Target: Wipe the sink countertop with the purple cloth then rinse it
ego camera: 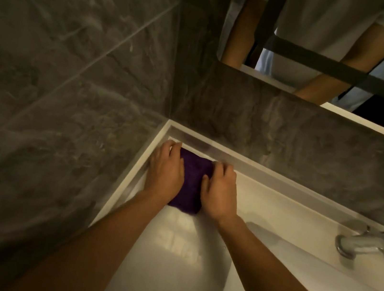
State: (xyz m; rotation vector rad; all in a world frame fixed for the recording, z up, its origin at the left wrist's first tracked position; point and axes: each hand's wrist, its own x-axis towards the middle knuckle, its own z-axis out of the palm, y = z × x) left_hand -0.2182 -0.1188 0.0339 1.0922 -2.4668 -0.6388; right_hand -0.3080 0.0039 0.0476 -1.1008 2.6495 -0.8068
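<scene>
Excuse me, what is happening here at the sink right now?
A person has both hands on the purple cloth, the left hand and the right hand side by side. They hold it down on the white countertop, in the back corner by the grey tiled wall. Whether the fingers grip or only press is unclear. No water shows at the tap, so this looks like wiping, with rinsing not yet done.

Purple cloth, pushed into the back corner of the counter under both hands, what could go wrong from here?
The purple cloth is bunched between the left hand and right hand, so it may skip the strip along the raised rim. The countertop looks glossy, maybe wet; leaning hands could slide. A wide sweep right might knock the faucet.
</scene>
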